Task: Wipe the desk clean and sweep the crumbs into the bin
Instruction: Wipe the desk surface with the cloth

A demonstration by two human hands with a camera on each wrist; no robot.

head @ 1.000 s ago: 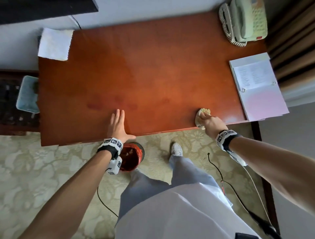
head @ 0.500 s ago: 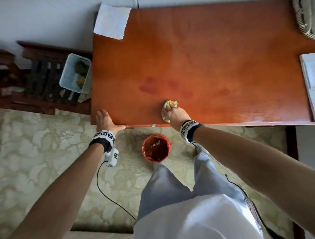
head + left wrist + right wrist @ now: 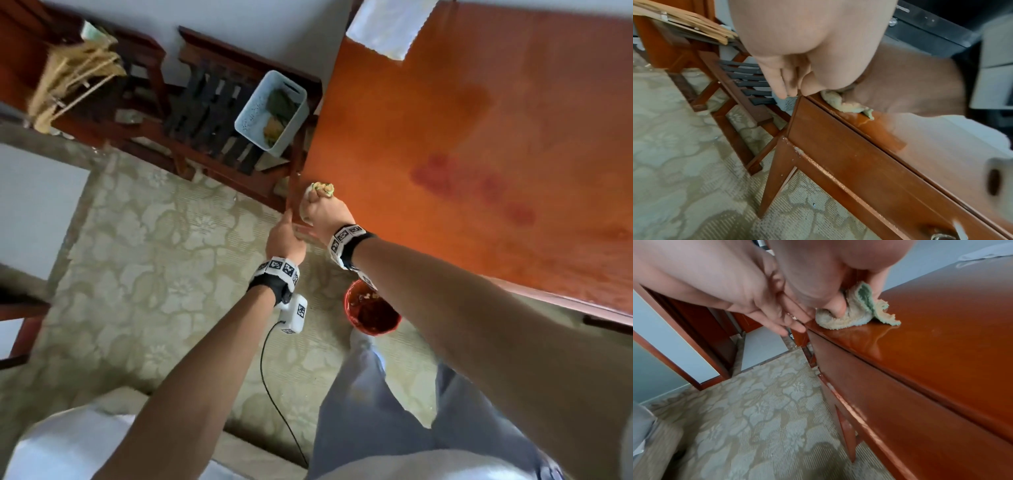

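Note:
My right hand (image 3: 325, 212) grips a crumpled yellow-green cloth (image 3: 321, 190) and presses it on the near left corner of the orange-brown desk (image 3: 479, 102). In the right wrist view the cloth (image 3: 855, 316) sits bunched at the desk's very edge under my thumb. Just off that corner is my left hand (image 3: 284, 236), its straight fingers (image 3: 781, 87) held against the desk's side edge, holding nothing. A red bin (image 3: 371, 313) with scraps inside stands on the carpet below the front edge, partly hidden by my right forearm.
Dark damp patches (image 3: 472, 185) mark the desk top. A white cloth (image 3: 387, 24) lies at the far left corner. A pale blue basket (image 3: 270, 113) rests on a wooden rack (image 3: 212, 113) left of the desk. Patterned carpet (image 3: 154, 257) covers the floor.
My right hand has slid the cloth left along the front edge to the desk's left corner. The left hand came off the desk top and now sits beside that corner.

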